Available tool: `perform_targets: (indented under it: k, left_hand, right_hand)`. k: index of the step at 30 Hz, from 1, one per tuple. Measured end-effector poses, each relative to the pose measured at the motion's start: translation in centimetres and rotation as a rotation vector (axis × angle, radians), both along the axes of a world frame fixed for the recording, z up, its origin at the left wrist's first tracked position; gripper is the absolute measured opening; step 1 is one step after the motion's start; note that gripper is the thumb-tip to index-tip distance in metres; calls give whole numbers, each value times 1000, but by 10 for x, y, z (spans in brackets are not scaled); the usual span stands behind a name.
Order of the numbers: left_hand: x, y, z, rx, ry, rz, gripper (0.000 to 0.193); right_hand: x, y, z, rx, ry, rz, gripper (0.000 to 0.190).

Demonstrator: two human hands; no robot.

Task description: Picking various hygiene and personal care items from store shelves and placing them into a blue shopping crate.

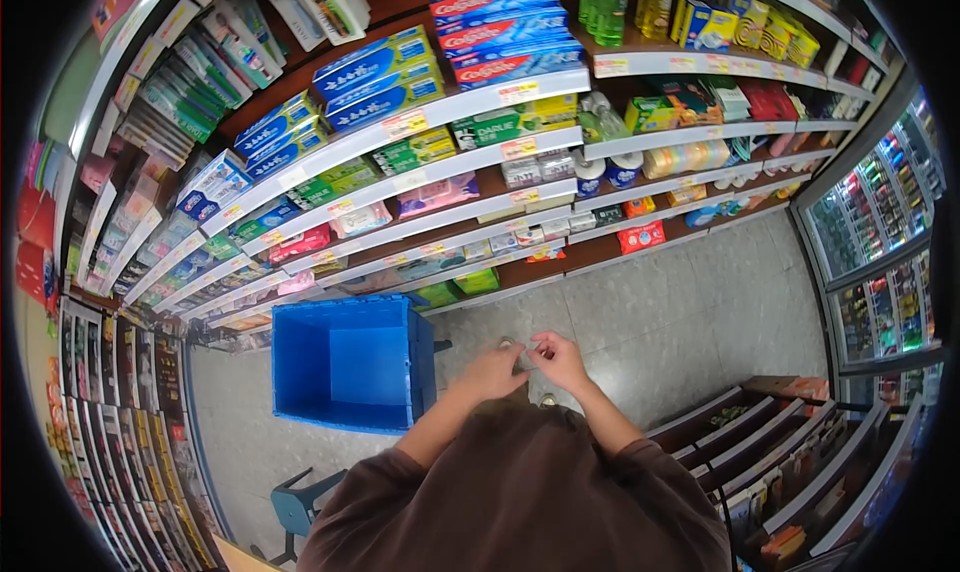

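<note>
My left hand (495,369) and my right hand (557,358) are held close together in front of my body, above the tiled floor. The fingertips of both hands nearly meet; whether something small and clear lies between them I cannot tell. To the left of my hands stands an open blue plastic crate (415,362), and no goods show inside it. Beyond my hands, shelves carry boxed Colgate toothpaste (499,32), green Darlie toothpaste boxes (491,128), packs of wipes (437,195) and toothbrushes (184,92).
A dark stool or cart frame (296,508) stands at the lower left. Shelving (124,422) runs along the left, and a low rack (772,452) is at the lower right. Glass-door drinks coolers (874,219) line the right side. Grey tiled floor (675,302) shows between the shelves.
</note>
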State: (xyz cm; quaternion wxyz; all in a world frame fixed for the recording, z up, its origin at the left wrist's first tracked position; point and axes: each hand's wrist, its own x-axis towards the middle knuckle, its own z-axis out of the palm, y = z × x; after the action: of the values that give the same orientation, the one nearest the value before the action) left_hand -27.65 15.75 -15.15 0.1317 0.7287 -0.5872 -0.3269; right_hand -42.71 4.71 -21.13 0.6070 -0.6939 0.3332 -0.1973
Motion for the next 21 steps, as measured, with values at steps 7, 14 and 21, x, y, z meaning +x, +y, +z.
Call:
perform_targets:
  k: [7, 14, 21]
  left_hand:
    - [-54, 65, -6, 362, 56, -123, 76]
    - [-58, 108, 8, 203, -23, -15, 64]
    - [-34, 200, 5, 155, -20, 154, 66]
  right_hand:
    - [-48, 41, -4, 59, 33, -20, 28]
    - [-52, 60, -6, 12, 81, 16, 30]
    - [-7, 132, -13, -45, 157, 202, 32]
